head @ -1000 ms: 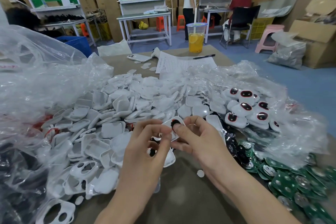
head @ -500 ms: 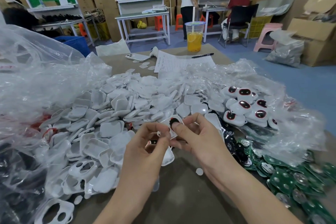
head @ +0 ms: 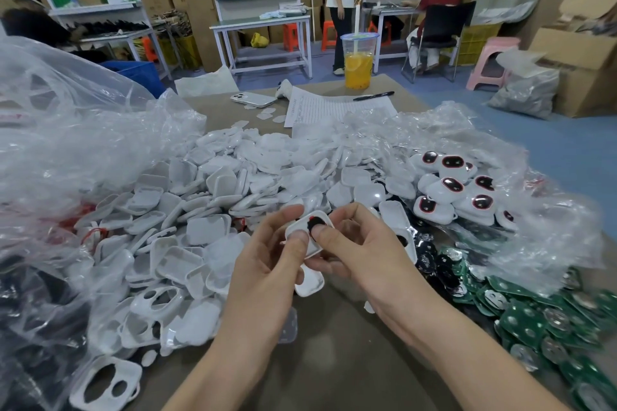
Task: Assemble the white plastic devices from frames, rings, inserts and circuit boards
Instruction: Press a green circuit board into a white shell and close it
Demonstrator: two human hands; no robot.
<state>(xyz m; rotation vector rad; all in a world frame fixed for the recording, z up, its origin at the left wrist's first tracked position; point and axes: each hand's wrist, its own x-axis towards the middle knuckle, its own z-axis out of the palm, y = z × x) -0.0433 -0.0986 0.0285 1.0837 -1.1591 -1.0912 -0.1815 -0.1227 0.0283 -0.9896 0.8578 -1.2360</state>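
Closest to me, at the near left of the brown counter (head: 334, 370), lies a loose white plastic frame with two cut-outs (head: 105, 384), untouched. Just beyond it, the left hand (head: 267, 270) and the right hand (head: 364, 253) meet over a small white rounded plastic frame (head: 302, 227). Each grip is clamped on it, thumbs on the upturned face and fingers curled behind. A black oval insert (head: 313, 222) sits at the frame's far end, right under the tip of the right thumb, so that hand is the nearer one to seat it. The left thumb pins the near-left part. I judge the coming press must go straight down into the opening. The thumbs cover too much for me to tell the frame's long axis. Another white shell (head: 310, 285) lies on the counter directly beneath the hands. To the left spreads a heap of white plastic shells (head: 200, 210), spilling from a crumpled clear plastic bag (head: 83, 143). To the right, green circuit boards (head: 534, 320) lie loose beside a cluster of black inserts (head: 430, 257). Farther back, an opened clear bag (head: 500, 150) holds finished white devices with red-ringed black faces (head: 450, 183). Beyond these are a lined paper sheet (head: 334, 107), a white phone (head: 253, 99), a black pen (head: 374, 96) and a clear plastic cup (head: 359, 47) holding orange drink and a straw.
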